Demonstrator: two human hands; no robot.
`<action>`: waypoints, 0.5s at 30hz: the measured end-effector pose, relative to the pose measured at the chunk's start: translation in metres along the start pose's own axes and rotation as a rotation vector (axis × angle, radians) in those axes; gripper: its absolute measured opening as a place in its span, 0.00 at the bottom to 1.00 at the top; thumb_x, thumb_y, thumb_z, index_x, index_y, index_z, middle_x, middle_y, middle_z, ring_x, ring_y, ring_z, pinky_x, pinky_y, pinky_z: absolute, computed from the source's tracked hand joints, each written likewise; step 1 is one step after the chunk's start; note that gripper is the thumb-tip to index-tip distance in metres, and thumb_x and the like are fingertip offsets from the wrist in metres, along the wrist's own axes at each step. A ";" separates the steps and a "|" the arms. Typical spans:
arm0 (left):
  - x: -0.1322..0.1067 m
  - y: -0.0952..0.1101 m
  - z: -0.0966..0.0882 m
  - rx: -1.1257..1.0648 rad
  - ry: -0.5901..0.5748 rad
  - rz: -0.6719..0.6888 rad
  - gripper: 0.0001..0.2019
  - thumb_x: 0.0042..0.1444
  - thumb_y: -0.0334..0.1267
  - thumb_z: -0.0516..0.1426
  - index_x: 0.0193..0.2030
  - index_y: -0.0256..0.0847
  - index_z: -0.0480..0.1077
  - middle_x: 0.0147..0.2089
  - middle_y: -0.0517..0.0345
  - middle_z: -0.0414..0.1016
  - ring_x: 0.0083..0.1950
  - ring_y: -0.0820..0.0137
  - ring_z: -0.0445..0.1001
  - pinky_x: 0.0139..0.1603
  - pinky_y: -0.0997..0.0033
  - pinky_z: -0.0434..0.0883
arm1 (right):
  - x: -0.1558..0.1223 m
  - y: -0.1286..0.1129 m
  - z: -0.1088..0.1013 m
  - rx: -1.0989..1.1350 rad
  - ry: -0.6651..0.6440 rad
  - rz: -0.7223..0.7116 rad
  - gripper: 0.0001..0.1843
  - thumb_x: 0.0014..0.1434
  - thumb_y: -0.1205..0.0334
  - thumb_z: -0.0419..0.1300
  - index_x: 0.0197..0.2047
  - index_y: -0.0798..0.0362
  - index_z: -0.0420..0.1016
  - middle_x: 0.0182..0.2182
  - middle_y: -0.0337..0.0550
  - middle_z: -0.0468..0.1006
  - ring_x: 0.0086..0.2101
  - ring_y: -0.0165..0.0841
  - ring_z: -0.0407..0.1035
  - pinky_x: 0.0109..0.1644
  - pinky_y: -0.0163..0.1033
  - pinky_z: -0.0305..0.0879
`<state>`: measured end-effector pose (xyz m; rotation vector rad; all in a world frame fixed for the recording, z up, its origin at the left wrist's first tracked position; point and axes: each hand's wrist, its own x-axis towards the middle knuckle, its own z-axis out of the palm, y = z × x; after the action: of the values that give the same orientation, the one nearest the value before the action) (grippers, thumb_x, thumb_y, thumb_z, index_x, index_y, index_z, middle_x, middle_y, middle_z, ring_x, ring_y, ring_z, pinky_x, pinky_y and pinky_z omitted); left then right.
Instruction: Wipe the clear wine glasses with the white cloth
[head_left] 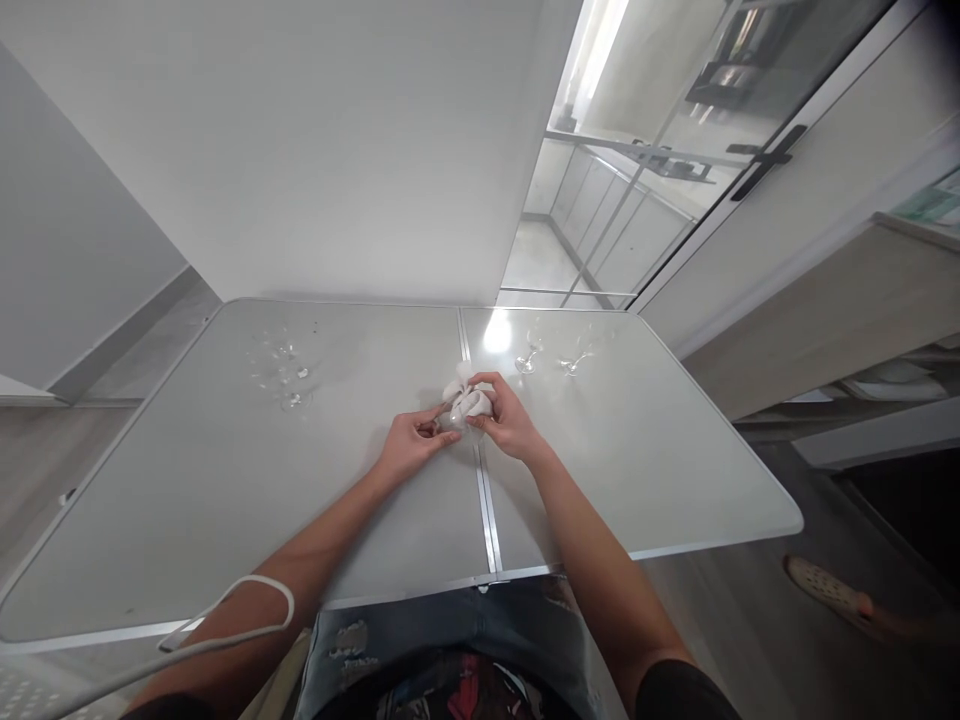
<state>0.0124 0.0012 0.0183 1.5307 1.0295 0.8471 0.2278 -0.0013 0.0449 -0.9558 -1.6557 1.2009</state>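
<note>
Both my hands meet at the middle of a grey folding table [225, 500]. My left hand [411, 443] is closed, pinching the stem end of a clear glass [455, 415]. My right hand [507, 415] is closed around a white cloth [466, 396] that wraps the glass. The glass is mostly hidden by cloth and fingers.
Several clear stemmed glasses [289, 375] stand at the table's far left. Two more glasses [551, 355] stand at the far right. A white wall lies behind, with a glass door [652, 150] and wooden shelving [847, 300] to the right. Someone's sandalled foot [829, 590] shows on the floor at right.
</note>
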 end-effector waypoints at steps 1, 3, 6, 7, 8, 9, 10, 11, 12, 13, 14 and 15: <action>-0.001 -0.001 0.000 0.031 0.013 0.017 0.30 0.52 0.54 0.67 0.58 0.36 0.78 0.26 0.65 0.62 0.27 0.76 0.57 0.29 0.75 0.56 | -0.002 0.001 0.000 0.010 0.015 0.004 0.30 0.63 0.54 0.66 0.64 0.47 0.59 0.35 0.38 0.76 0.34 0.35 0.69 0.41 0.39 0.67; -0.003 -0.002 0.000 0.119 0.022 0.082 0.28 0.54 0.54 0.66 0.55 0.38 0.79 0.26 0.65 0.63 0.27 0.75 0.58 0.30 0.75 0.57 | -0.005 -0.001 -0.004 -0.028 -0.035 0.002 0.33 0.63 0.56 0.66 0.67 0.47 0.59 0.38 0.40 0.77 0.37 0.36 0.71 0.45 0.42 0.68; -0.004 -0.008 -0.003 0.330 0.011 0.195 0.27 0.54 0.53 0.66 0.57 0.40 0.78 0.27 0.62 0.70 0.28 0.72 0.63 0.33 0.73 0.61 | -0.007 -0.005 -0.010 -0.100 -0.208 -0.007 0.39 0.64 0.58 0.63 0.74 0.44 0.54 0.54 0.48 0.74 0.43 0.37 0.71 0.49 0.45 0.70; -0.004 -0.011 -0.005 0.408 0.008 0.222 0.28 0.53 0.53 0.67 0.58 0.41 0.77 0.28 0.60 0.72 0.29 0.71 0.65 0.34 0.73 0.62 | -0.007 -0.006 -0.012 -0.117 -0.260 -0.003 0.40 0.63 0.59 0.64 0.74 0.43 0.54 0.59 0.49 0.72 0.45 0.38 0.71 0.50 0.45 0.70; -0.003 -0.013 -0.006 0.482 0.007 0.239 0.29 0.53 0.52 0.67 0.60 0.42 0.76 0.30 0.57 0.75 0.30 0.69 0.68 0.35 0.72 0.63 | -0.007 -0.005 -0.013 -0.122 -0.300 0.006 0.40 0.62 0.59 0.65 0.74 0.43 0.56 0.62 0.50 0.69 0.47 0.39 0.71 0.50 0.45 0.70; -0.002 -0.015 -0.007 0.548 0.010 0.249 0.29 0.53 0.51 0.67 0.61 0.43 0.76 0.31 0.54 0.77 0.31 0.68 0.69 0.36 0.72 0.63 | -0.006 -0.005 -0.013 -0.107 -0.324 0.020 0.38 0.61 0.58 0.66 0.72 0.43 0.59 0.62 0.50 0.69 0.48 0.40 0.70 0.50 0.45 0.70; -0.001 -0.016 -0.007 0.601 0.015 0.253 0.29 0.54 0.51 0.66 0.61 0.44 0.76 0.33 0.52 0.78 0.32 0.66 0.71 0.36 0.72 0.62 | -0.004 -0.004 -0.012 -0.070 -0.330 0.039 0.36 0.61 0.58 0.67 0.70 0.44 0.62 0.60 0.50 0.71 0.48 0.40 0.70 0.49 0.44 0.70; 0.000 -0.016 -0.008 0.638 0.027 0.253 0.28 0.55 0.51 0.65 0.61 0.44 0.76 0.35 0.50 0.80 0.33 0.65 0.72 0.35 0.72 0.62 | -0.003 -0.003 -0.012 -0.016 -0.314 0.061 0.35 0.60 0.57 0.67 0.69 0.45 0.64 0.56 0.49 0.74 0.47 0.39 0.71 0.48 0.43 0.71; 0.000 -0.015 -0.007 0.656 0.050 0.250 0.27 0.57 0.51 0.64 0.62 0.44 0.75 0.36 0.48 0.80 0.34 0.64 0.73 0.35 0.72 0.62 | -0.002 -0.002 -0.010 0.045 -0.278 0.080 0.35 0.59 0.57 0.68 0.68 0.46 0.65 0.51 0.47 0.76 0.45 0.38 0.72 0.47 0.42 0.71; 0.001 -0.014 -0.007 0.656 0.083 0.243 0.27 0.57 0.51 0.64 0.62 0.44 0.75 0.37 0.48 0.80 0.34 0.64 0.73 0.36 0.71 0.62 | -0.001 -0.002 -0.009 0.098 -0.225 0.093 0.35 0.58 0.57 0.70 0.67 0.47 0.65 0.46 0.45 0.77 0.42 0.37 0.72 0.45 0.41 0.70; 0.002 -0.012 -0.005 0.639 0.116 0.232 0.28 0.57 0.51 0.64 0.63 0.44 0.75 0.37 0.48 0.81 0.35 0.64 0.74 0.36 0.71 0.62 | -0.001 -0.001 -0.007 0.131 -0.165 0.102 0.36 0.57 0.57 0.71 0.66 0.47 0.66 0.42 0.43 0.78 0.39 0.36 0.73 0.43 0.40 0.70; 0.002 -0.010 -0.004 0.604 0.136 0.217 0.29 0.56 0.50 0.65 0.63 0.44 0.74 0.37 0.50 0.80 0.35 0.65 0.73 0.36 0.72 0.62 | -0.001 -0.001 -0.006 0.142 -0.103 0.105 0.35 0.55 0.57 0.72 0.64 0.48 0.67 0.38 0.41 0.78 0.37 0.35 0.72 0.42 0.39 0.69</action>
<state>0.0078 0.0054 0.0093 2.1458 1.3120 0.8384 0.2336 -0.0002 0.0464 -0.9154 -1.5916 1.4397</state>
